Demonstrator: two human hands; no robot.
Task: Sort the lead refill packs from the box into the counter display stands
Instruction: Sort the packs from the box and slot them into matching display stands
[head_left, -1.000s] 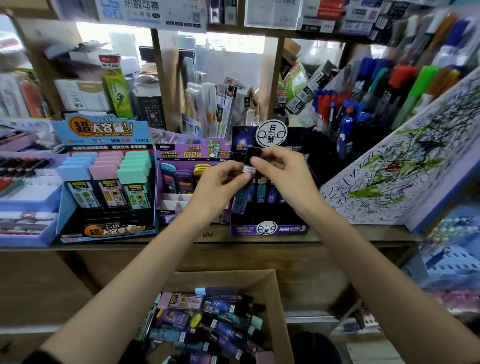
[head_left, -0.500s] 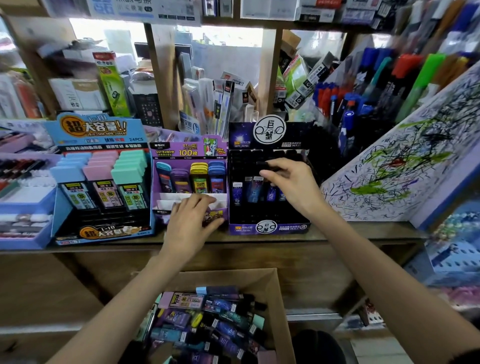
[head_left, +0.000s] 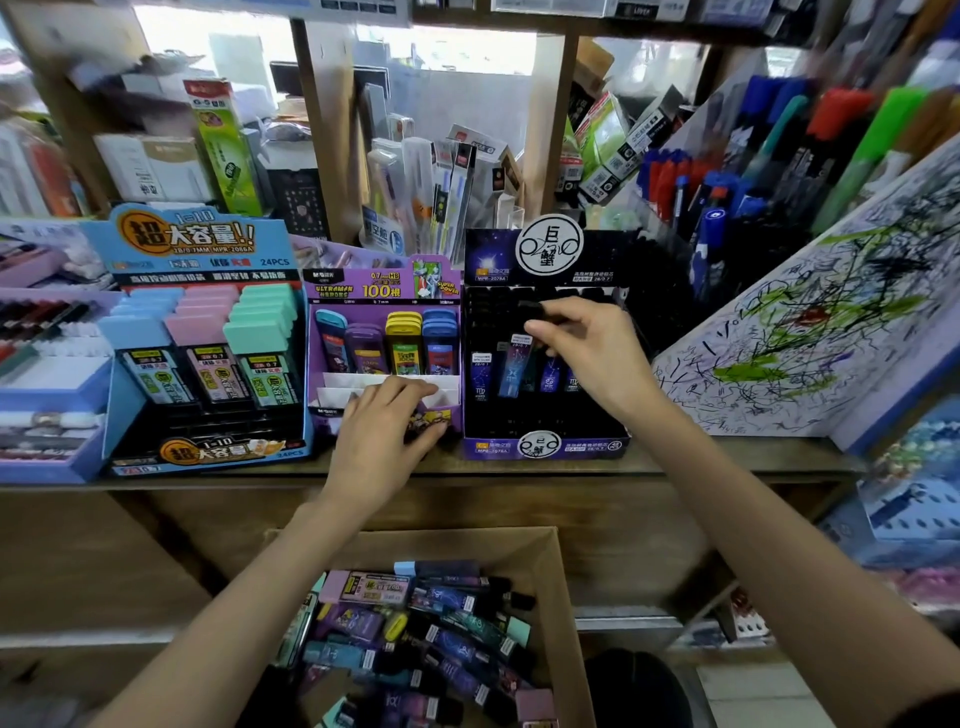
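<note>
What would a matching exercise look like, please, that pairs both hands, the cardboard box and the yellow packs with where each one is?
Column one:
1. left hand
2. right hand
3. cardboard box
4. yellow packs

Column two:
A. upright in the purple stand
B. below the counter, holding loose packs
C. pinching a black-capped pack over the dark stand
D. resting on the purple stand's front

Pairs: 1-D, 2-C, 3-B, 4-A.
</note>
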